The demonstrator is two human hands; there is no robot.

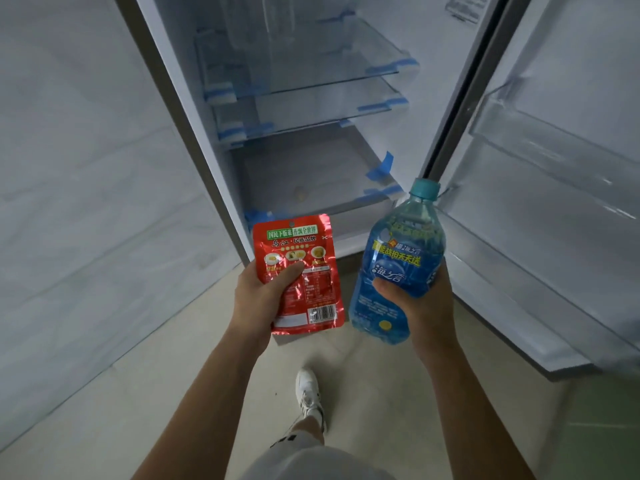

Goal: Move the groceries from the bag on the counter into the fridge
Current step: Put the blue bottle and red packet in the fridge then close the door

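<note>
left hand (258, 294) grip pinches a red snack packet (304, 275), thumb across its front. right hand (420, 299) grip curls round a blue bottle (394, 261). beyond both grips, the open fridge (304, 109).

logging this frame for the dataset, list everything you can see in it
snack packet: one, red foil, held up before the open fridge
drink bottle: one, blue with a teal cap, right of the packet
fridge: one, white inside, open, straight ahead
glass shelves: two, clear, upper part of the fridge
tape strips: several, blue, on the shelf edges and inner wall
fridge door: one, white with clear bins, swung open at right
floor: beige, underfoot
shoe: one, white, on the floor below the hands
left hand: one, holds the snack packet, thumb on its front
right hand: one, grips the drink bottle's lower half
</note>
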